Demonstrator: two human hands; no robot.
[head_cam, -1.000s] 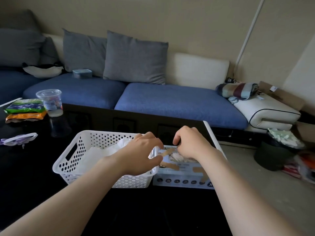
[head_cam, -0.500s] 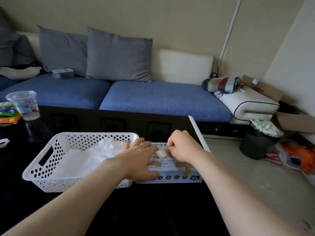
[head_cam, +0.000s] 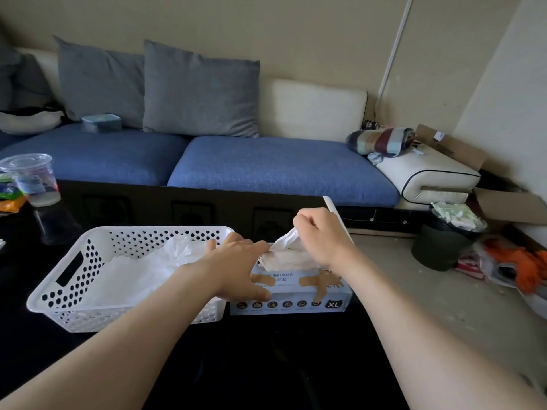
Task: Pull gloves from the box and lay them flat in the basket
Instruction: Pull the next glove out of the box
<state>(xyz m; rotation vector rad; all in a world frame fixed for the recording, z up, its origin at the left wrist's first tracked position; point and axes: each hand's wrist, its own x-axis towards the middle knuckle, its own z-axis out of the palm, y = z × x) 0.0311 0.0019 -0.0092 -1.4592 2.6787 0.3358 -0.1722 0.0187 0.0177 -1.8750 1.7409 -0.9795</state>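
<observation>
left hand [head_cam: 236, 269]: my fingers are straight and a little spread, lying flat across the left part of the box top. My thumb reaches down to the near front edge. The hand presses on the carton and grips nothing.
right hand [head_cam: 322, 235]: raised just above the box opening, with the fingers curled in. My fingertips pinch the top of one glove. I cannot tell which fingers meet on it, since the back of the hand hides them.
glove [head_cam: 285, 242]: thin, whitish and crumpled. It stands up out of the slot from my pinch down into the box, with its lower part still inside.
box [head_cam: 296, 303]: a pale carton marked XL on its front. It lies flat on the surface, just beside the right end of the basket, and more pale gloves bulge in its opening.
basket [head_cam: 56, 294]: white perforated plastic with a handle slot in its left end. It sits to the left of the box, and my left forearm crosses over its near right corner.
laid gloves [head_cam: 139, 270]: a rumpled white layer covers the basket floor.
surface [head_cam: 266, 365]: black and glossy, carrying both the basket and the box.
cup [head_cam: 32, 179]: clear plastic with a lid, standing at the far left of the surface, well apart from the basket.
sofa [head_cam: 281, 167]: blue seats with grey cushions, behind the surface.
</observation>
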